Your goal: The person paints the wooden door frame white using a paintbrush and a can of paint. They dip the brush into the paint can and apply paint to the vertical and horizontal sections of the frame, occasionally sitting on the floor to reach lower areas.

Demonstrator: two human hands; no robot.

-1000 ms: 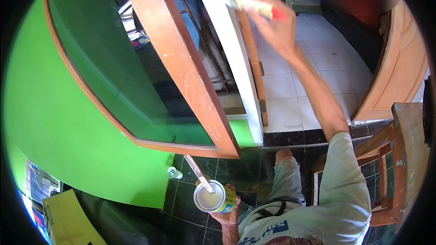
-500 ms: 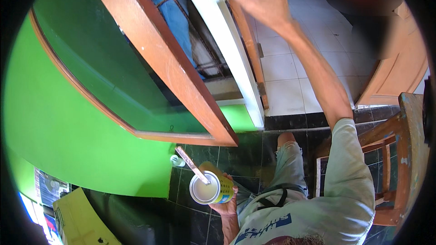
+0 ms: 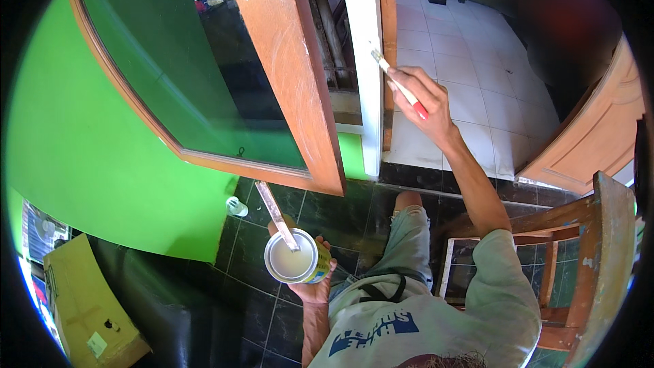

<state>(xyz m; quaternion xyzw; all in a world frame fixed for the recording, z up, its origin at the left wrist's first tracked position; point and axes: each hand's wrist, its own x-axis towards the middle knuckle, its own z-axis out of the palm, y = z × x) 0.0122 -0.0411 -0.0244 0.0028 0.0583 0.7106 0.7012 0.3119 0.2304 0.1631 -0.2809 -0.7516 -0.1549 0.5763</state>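
Observation:
My right hand (image 3: 424,105) grips a paintbrush (image 3: 400,83) with a cream handle and a red end. The bristles point up and left, at the edge of the white door frame post (image 3: 368,75); whether they touch it I cannot tell. Low in front of my body, my left hand (image 3: 319,289) is wrapped round a yellow-sided paint can (image 3: 319,266). Whitish paint (image 3: 291,263) shows inside the can. A paint-smeared flat stick (image 3: 274,212) stands tilted in it, its upper end leaning out to the far left.
An orange-brown wooden window frame (image 3: 286,75) stands open left of the post, by a green wall (image 3: 102,184). A wooden chair (image 3: 545,266) is close on my right. A cardboard box (image 3: 88,307) and a white cup (image 3: 236,206) lie left. A blurred person (image 3: 565,27) is beyond the doorway.
My right hand has come down along the white post with the paintbrush, now held bristles up. The view has shifted; my left hand still holds the can.

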